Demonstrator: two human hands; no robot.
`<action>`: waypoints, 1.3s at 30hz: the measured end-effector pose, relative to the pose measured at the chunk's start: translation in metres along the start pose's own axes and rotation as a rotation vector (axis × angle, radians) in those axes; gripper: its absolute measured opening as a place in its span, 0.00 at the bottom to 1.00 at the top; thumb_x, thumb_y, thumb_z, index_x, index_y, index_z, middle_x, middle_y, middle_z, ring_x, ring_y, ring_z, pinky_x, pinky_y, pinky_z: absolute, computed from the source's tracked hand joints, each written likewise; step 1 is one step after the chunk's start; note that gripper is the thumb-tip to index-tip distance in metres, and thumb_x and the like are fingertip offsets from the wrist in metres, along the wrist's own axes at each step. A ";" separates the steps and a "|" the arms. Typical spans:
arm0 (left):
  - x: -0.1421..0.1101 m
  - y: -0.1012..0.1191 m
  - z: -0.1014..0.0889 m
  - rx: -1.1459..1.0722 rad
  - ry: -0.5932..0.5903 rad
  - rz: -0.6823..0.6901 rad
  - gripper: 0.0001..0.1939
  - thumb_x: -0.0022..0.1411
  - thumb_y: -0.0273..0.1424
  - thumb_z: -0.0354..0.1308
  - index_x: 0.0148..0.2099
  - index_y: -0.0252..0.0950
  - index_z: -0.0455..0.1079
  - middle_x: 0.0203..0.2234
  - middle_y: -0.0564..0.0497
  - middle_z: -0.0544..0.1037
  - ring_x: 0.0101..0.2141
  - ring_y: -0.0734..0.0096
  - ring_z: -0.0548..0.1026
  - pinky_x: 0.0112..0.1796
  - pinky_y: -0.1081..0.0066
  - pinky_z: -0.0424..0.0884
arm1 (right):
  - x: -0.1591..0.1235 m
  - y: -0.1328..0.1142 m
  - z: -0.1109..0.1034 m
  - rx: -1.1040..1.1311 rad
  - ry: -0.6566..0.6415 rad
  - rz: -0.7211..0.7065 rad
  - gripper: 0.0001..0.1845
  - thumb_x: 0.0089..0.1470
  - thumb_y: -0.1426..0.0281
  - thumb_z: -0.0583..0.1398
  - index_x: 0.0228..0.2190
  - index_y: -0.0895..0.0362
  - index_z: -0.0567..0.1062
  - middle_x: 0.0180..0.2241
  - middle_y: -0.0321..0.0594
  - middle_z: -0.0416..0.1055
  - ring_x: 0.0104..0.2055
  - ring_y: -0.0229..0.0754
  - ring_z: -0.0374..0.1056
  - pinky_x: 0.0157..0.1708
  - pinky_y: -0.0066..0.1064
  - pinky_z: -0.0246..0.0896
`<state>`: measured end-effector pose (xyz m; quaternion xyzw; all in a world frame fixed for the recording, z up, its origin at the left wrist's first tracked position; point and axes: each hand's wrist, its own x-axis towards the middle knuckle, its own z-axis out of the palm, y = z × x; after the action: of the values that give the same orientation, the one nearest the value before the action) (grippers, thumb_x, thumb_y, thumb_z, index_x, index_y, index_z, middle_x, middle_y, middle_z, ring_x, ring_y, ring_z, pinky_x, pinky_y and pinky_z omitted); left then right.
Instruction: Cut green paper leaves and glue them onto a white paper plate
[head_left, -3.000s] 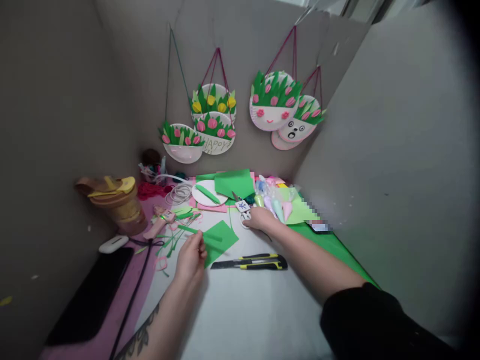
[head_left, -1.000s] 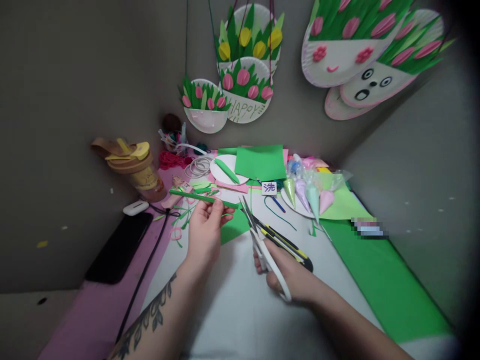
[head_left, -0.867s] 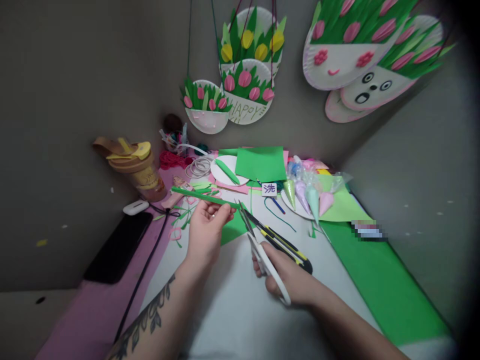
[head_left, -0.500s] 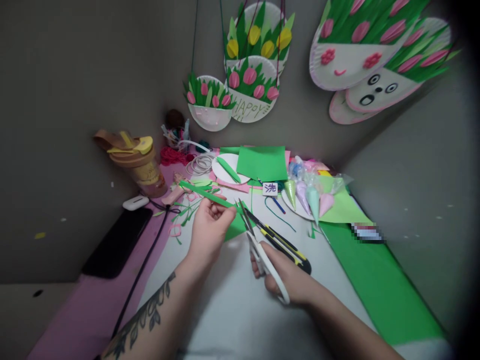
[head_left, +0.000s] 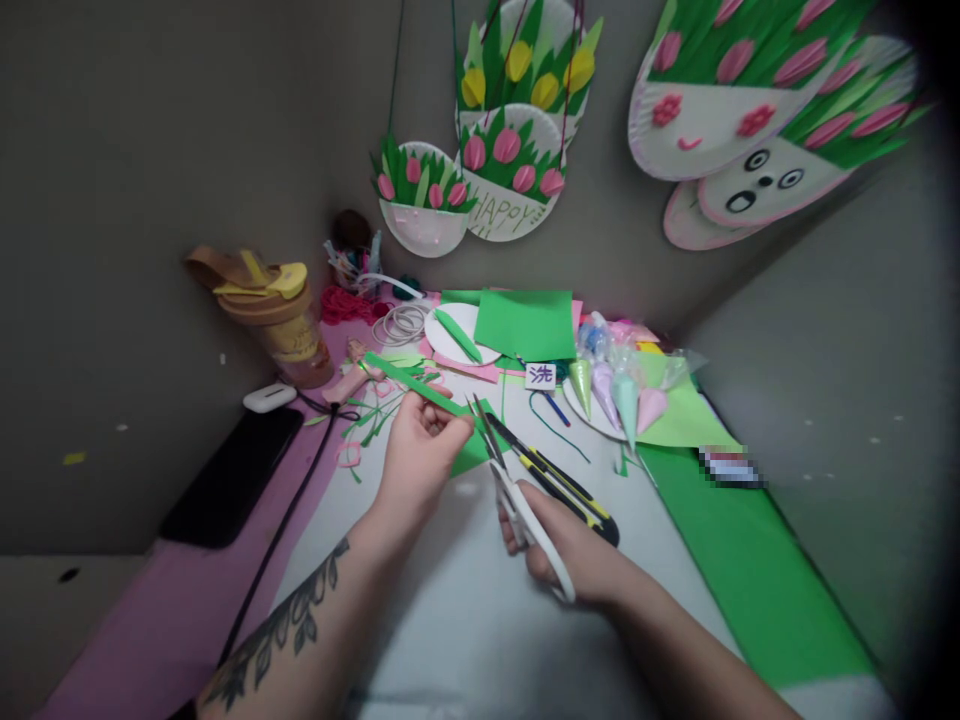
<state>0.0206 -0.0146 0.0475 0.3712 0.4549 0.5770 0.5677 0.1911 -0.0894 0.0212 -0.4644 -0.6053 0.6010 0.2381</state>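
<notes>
A narrow green paper strip (head_left: 409, 379) is pinched in my left hand (head_left: 427, 440), its long end pointing up and left. My right hand (head_left: 559, 535) grips white-handled scissors (head_left: 529, 520), whose blades are parted close to the strip's near end. Whether the blades touch the paper I cannot tell. Below the fingers lies a green paper piece (head_left: 474, 455) on the white sheet. Beside the scissors rests a black and yellow utility knife (head_left: 562, 482), partly hidden by my right hand.
Green scraps (head_left: 375, 425) lie to the left, near a black phone (head_left: 234, 478) and a lidded cup (head_left: 289, 330). At the back are a white paper plate (head_left: 442, 342), green sheets (head_left: 525, 325) and piping bags (head_left: 626, 405). Paper-plate flower crafts (head_left: 510, 190) hang above.
The view has shifted slightly. Both hands, the strip and the scissors stay almost where they were, with the blades still parted.
</notes>
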 end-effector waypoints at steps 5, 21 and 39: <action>0.000 0.001 -0.001 -0.002 -0.017 0.002 0.18 0.44 0.24 0.63 0.38 0.36 0.62 0.20 0.61 0.67 0.22 0.80 0.65 0.26 0.77 0.59 | 0.000 0.006 0.000 0.011 -0.002 -0.008 0.17 0.35 0.74 0.53 0.33 0.54 0.61 0.30 0.34 0.62 0.30 0.37 0.59 0.32 0.33 0.61; 0.001 -0.001 -0.002 0.013 -0.039 0.022 0.17 0.45 0.25 0.63 0.37 0.36 0.63 0.23 0.59 0.70 0.25 0.78 0.67 0.29 0.76 0.61 | 0.001 0.006 -0.001 0.031 -0.006 -0.015 0.15 0.36 0.73 0.54 0.32 0.55 0.60 0.31 0.35 0.62 0.30 0.37 0.59 0.32 0.33 0.61; 0.002 0.002 -0.003 0.032 -0.063 0.033 0.14 0.47 0.27 0.63 0.35 0.36 0.62 0.19 0.62 0.65 0.21 0.80 0.64 0.26 0.77 0.59 | -0.002 0.007 -0.005 -0.052 0.008 -0.055 0.12 0.40 0.71 0.56 0.32 0.55 0.61 0.28 0.35 0.62 0.28 0.37 0.59 0.29 0.32 0.59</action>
<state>0.0168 -0.0130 0.0484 0.4055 0.4399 0.5670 0.5662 0.1979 -0.0895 0.0157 -0.4559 -0.6323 0.5765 0.2451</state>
